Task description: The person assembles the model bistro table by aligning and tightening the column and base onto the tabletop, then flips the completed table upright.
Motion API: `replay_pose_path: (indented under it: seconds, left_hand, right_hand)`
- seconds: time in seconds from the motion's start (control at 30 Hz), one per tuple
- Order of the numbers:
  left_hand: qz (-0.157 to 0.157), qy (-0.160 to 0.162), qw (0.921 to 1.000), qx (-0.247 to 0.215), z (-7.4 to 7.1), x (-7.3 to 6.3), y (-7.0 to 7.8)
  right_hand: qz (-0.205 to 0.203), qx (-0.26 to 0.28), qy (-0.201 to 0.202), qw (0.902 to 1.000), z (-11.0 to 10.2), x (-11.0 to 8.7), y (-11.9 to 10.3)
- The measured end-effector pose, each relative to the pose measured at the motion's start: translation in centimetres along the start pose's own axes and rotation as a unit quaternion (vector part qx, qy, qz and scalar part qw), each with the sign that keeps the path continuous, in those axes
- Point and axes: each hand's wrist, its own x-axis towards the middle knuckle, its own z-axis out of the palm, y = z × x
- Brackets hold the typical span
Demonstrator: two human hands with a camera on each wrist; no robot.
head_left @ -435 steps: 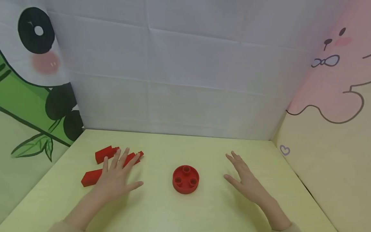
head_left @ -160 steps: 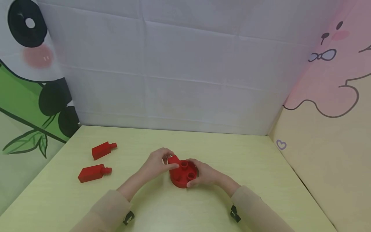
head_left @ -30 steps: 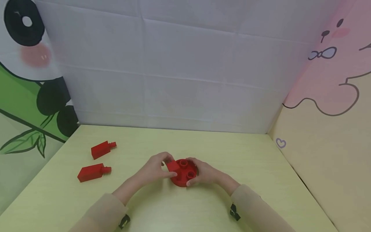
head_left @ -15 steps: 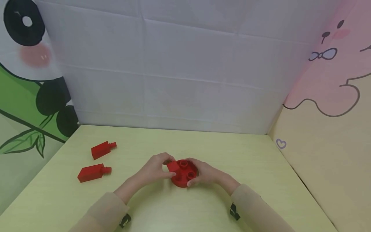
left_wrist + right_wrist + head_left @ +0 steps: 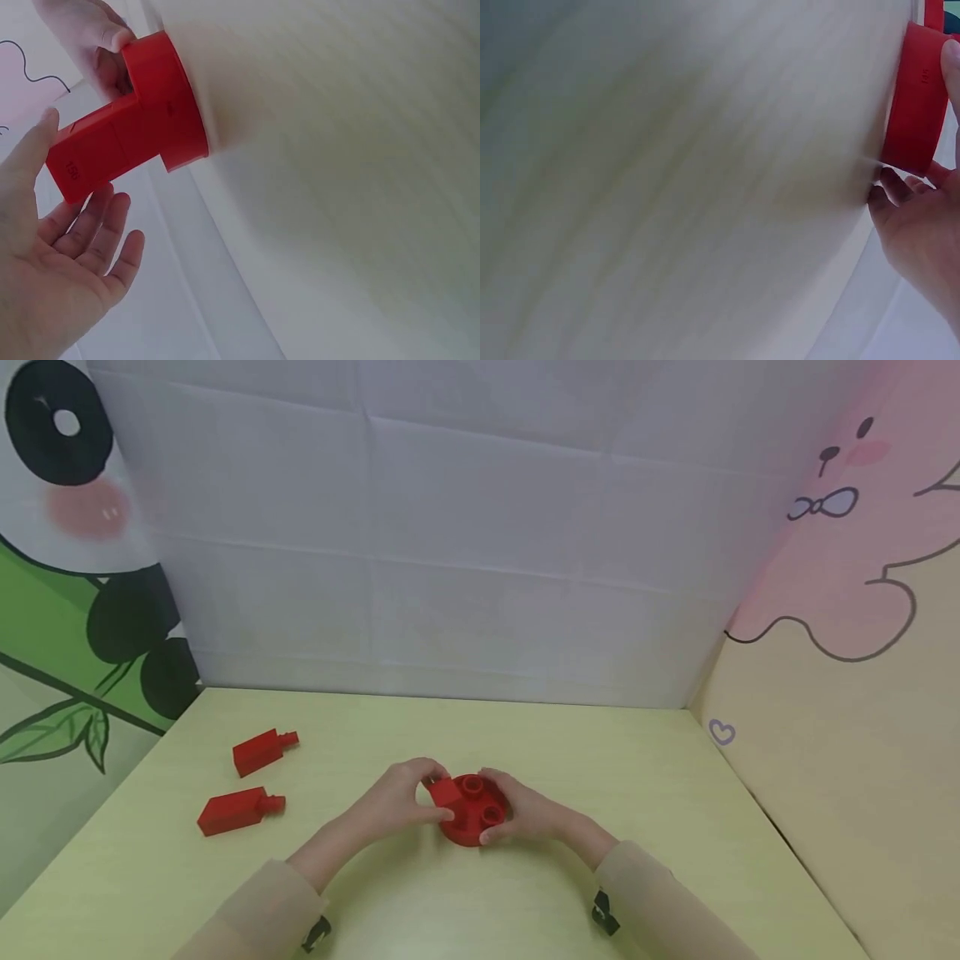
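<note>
In the head view, a round red base (image 5: 469, 827) sits on the table with two open round sockets showing. A red rectangular block (image 5: 446, 792) stands up from its left side. My left hand (image 5: 401, 796) pinches the block between thumb and fingers. From the right, my right hand (image 5: 531, 810) grips the base's rim, thumb in front and fingers behind. In the left wrist view the block (image 5: 94, 154) meets the base (image 5: 169, 97), and its lower end is hidden inside. The right wrist view shows the base's side wall (image 5: 916, 101) against the tabletop.
Two more red blocks with narrow pegs lie on the left of the table, a farther one (image 5: 258, 752) and a nearer one (image 5: 232, 811). A white cloth wall (image 5: 465, 543) rises behind the table, with printed panels (image 5: 840, 577) at either side.
Long before, both hands hovered spread and several blocks lay at left. Since then one block went onto the base, gripped by both hands. Over the last second almost nothing moves.
</note>
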Motion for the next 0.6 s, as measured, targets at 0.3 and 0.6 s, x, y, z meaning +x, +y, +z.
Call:
replay_pose_path:
  seconds: [0.3, 0.6]
  left_hand:
    - [-0.025, 0.015, 0.9988, 0.040, -2.9, -2.1, -1.1]
    - [0.019, 0.056, 0.9949, 0.081, -6.7, -5.3, -3.8]
  right_hand:
    - [-0.002, 0.018, 0.050, 0.9986, -1.3, -0.9, -1.9]
    - [-0.007, 0.041, 0.125, 0.9913, -1.1, -1.4, -5.0]
